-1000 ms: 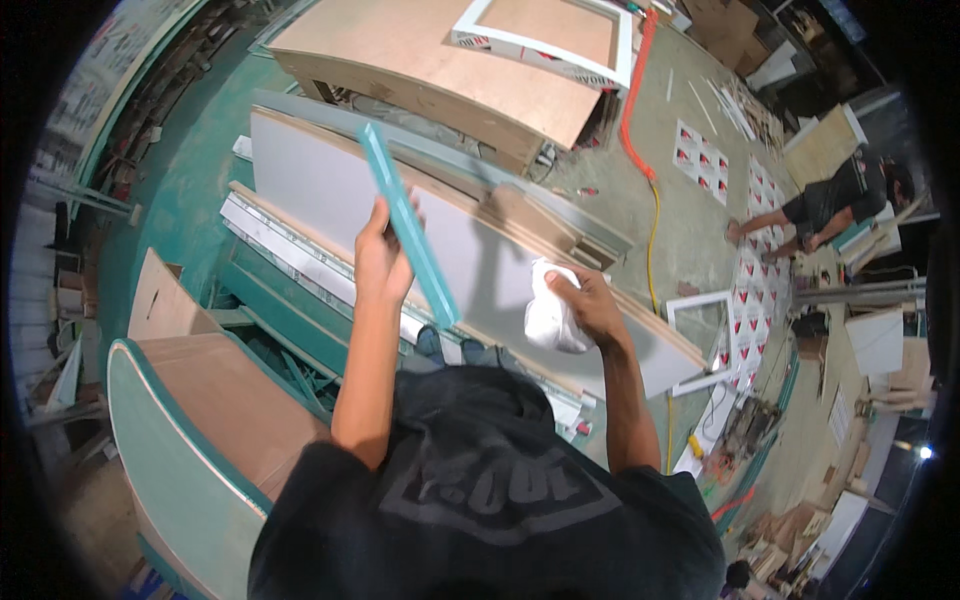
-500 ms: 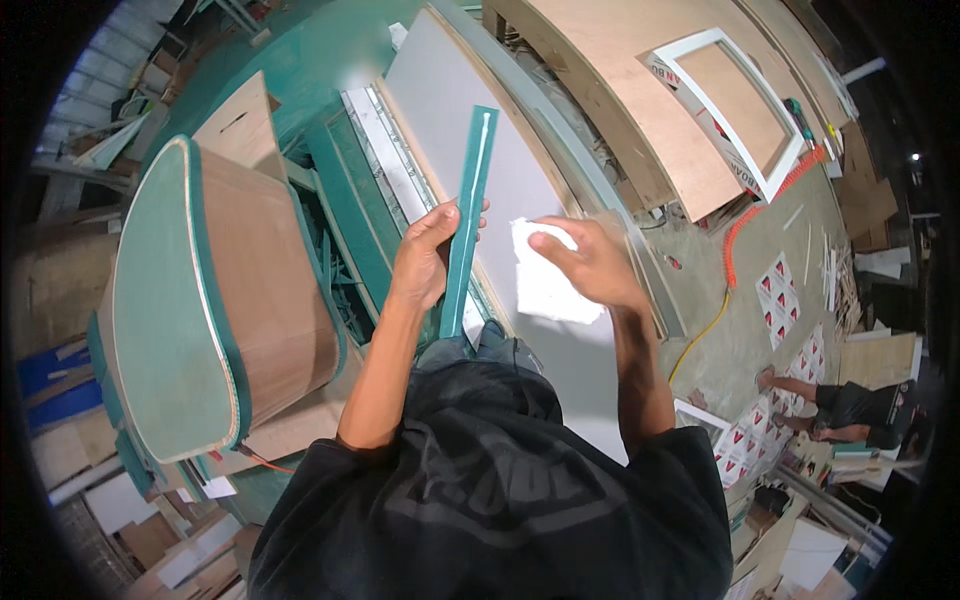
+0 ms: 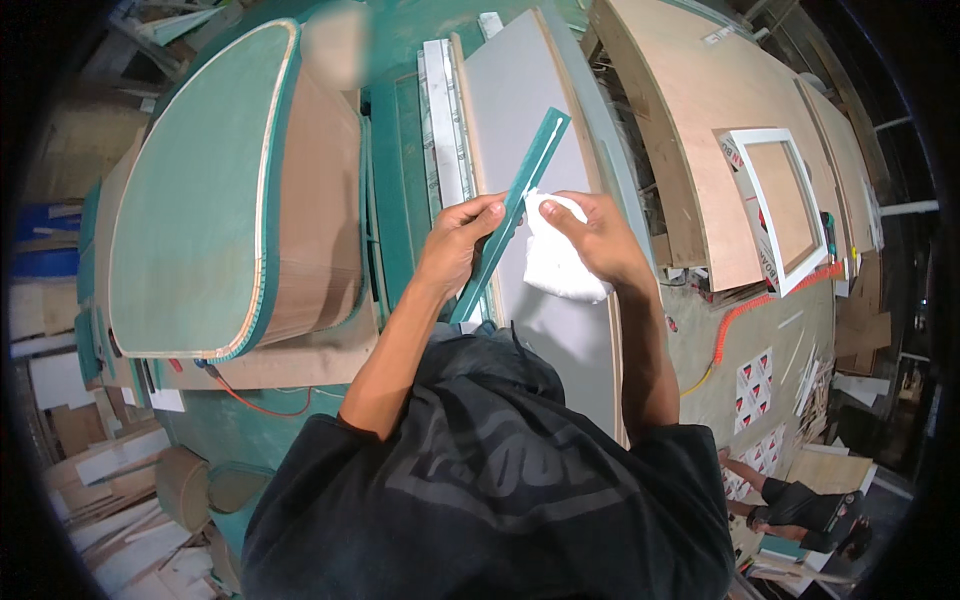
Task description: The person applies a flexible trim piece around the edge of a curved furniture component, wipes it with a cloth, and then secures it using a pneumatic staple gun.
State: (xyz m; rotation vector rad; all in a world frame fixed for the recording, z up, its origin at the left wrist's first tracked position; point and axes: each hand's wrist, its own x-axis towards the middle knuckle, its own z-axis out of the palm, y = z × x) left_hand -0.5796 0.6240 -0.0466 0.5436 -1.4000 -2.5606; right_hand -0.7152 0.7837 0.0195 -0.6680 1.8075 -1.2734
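Observation:
A narrow green strip [image 3: 512, 212] slants in front of me, gripped near its middle by my left hand [image 3: 450, 250] between thumb and fingers. Along its upper half runs a thin white line [image 3: 544, 150] that looks like glue. My right hand [image 3: 605, 235] is closed round a soft white bundle [image 3: 562, 262], thumb on top; whether it is a pouch or a folded cloth I cannot tell. The bundle's upper corner meets the strip at the lower end of the white line. Beneath both hands lies a long pale grey panel [image 3: 575, 345].
At left stands a large rounded cabinet-like piece [image 3: 200, 200] with a green face. A curved plywood piece [image 3: 700, 130] at right carries a white frame [image 3: 785, 210]. An orange coiled hose [image 3: 745, 325] crosses the floor. Another person [image 3: 805, 515] is at lower right.
My right hand has brought the white bundle up against the strip. The strip leans further right, and the whole view has turned, with the rounded piece now higher and larger.

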